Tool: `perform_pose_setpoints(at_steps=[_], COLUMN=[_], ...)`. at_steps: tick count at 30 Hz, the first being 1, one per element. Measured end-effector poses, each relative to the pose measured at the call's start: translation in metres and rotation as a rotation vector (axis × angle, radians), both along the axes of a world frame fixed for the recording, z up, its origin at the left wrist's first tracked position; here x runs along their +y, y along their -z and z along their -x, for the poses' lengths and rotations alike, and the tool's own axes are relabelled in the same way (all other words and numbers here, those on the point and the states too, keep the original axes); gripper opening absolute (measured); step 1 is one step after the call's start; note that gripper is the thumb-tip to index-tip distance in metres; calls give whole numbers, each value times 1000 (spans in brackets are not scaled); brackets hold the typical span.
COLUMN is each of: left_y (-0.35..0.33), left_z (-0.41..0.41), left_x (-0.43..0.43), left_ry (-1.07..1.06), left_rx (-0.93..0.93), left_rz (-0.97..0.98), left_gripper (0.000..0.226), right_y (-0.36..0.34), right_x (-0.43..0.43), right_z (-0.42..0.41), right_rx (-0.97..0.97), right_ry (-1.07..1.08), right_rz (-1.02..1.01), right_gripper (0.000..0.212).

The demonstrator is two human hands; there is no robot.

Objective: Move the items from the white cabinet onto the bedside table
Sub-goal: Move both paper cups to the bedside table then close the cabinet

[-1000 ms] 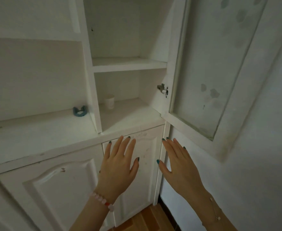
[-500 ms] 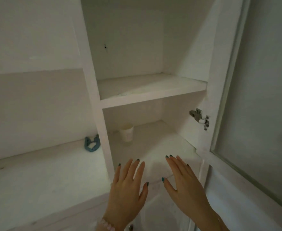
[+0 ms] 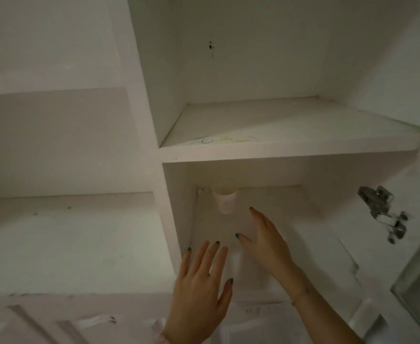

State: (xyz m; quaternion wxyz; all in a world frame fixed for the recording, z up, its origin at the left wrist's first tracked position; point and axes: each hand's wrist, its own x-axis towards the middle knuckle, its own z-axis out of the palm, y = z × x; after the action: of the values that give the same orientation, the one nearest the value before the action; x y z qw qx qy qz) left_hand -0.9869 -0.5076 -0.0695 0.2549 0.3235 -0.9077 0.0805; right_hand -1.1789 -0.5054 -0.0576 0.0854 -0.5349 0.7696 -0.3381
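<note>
Since the earlier frame we push our right grip point(image 3: 266, 244) deeper into the white cabinet point(image 3: 278, 151), spread and empty; the cup point(image 3: 225, 202) stands upright just beyond it, slightly left, at the back wall. Our left grip point(image 3: 201, 289), also spread, trails farther off.

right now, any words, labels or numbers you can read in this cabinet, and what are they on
No text here can be read.
cup: a faint pinkish mark on its side, too blurred to read.
upper shelf: blue and yellow scribbles near the front edge, no letters to make out.
lower door: small dark marks, too blurred to read.
</note>
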Motion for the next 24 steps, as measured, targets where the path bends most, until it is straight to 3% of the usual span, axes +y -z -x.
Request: perform_pose_setpoints(at_steps=[4, 7, 11, 16, 21, 24], left_y=[0, 2, 2, -1, -6, -10], left_z=[-4, -10, -21, -35, -44, -52], left_x=[5, 9, 16, 24, 29, 32], left_ry=[-71, -106, -136, -176, -194, -197], left_rx=[26, 28, 29, 17, -4, 18], left_rz=[6, 18, 29, -10, -39, -33], left_gripper=[52, 53, 53, 53, 53, 51], right_y=[-2, -3, -6, -5, 1, -3], right_x=[-46, -68, -89, -100, -110, -114], right_z=[8, 13, 17, 19, 21, 16], right_rx=[-186, -243, -344, -394, -413, -452], right_ry=[-37, -65, -50, -2, -53, -28], right_rz=[-12, 27, 31, -1, -1, 9], right_gripper=[82, 74, 82, 63, 71, 44])
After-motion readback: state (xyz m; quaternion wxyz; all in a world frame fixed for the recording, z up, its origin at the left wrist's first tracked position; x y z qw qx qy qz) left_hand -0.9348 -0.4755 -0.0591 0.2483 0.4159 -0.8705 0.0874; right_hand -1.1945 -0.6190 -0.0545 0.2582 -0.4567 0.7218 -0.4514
